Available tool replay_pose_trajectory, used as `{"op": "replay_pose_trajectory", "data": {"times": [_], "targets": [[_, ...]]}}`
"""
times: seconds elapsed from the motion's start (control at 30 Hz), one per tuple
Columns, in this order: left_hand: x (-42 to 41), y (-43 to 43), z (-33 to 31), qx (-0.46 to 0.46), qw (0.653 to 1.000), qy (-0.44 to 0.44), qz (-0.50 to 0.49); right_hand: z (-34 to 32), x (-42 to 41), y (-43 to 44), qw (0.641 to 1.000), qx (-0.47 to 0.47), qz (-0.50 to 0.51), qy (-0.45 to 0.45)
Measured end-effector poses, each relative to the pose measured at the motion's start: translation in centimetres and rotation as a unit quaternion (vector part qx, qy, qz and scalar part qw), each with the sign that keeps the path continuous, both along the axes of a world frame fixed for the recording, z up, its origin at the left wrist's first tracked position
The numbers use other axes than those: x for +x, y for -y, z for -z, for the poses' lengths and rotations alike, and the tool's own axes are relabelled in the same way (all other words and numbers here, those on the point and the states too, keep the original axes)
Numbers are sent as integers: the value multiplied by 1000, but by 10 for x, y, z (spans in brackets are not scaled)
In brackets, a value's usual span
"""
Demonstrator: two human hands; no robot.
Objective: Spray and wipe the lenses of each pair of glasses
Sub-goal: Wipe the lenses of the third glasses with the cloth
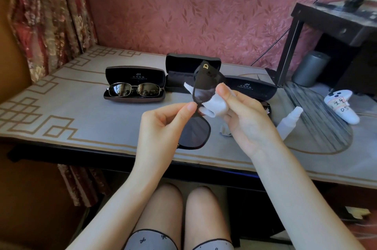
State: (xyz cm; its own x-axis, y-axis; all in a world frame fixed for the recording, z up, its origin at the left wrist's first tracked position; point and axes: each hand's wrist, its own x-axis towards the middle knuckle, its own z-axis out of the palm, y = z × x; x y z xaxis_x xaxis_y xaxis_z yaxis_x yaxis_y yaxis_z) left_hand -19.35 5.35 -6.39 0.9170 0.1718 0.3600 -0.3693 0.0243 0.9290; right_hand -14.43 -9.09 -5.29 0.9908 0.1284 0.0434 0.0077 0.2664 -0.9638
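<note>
Black sunglasses (pixel 196 133) with dark lenses hang upright over the table, one lens above the other. My left hand (pixel 163 127) pinches them at the bridge between thumb and forefinger. My right hand (pixel 242 119) pinches a white cloth (pixel 214 107) around the upper lens, thumb on the near side. A second pair, metal-framed sunglasses (pixel 133 90), lies in an open case (pixel 134 84) at the back left. A white spray bottle (pixel 288 122) lies on the table to the right of my right hand.
Two more open black cases (pixel 191 62) (pixel 253 86) stand behind the hands. A white controller (pixel 342 107) lies at the right, a grey cylinder (pixel 310 68) under a dark stand (pixel 318 15). A small crumpled cloth (pixel 225 130) lies on the patterned table mat (pixel 81 119).
</note>
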Motion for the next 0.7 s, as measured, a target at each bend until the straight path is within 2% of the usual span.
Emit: {"op": "replay_pose_trajectory", "data": {"times": [0.17,0.7], "targets": [[3,-2,3,-16,1000,-5,-3,4,-4,-5,999,-6,-23,23],[6,-5,4,-17,1000,-21,4,4,-3,-6,996,-69,12,54]]}}
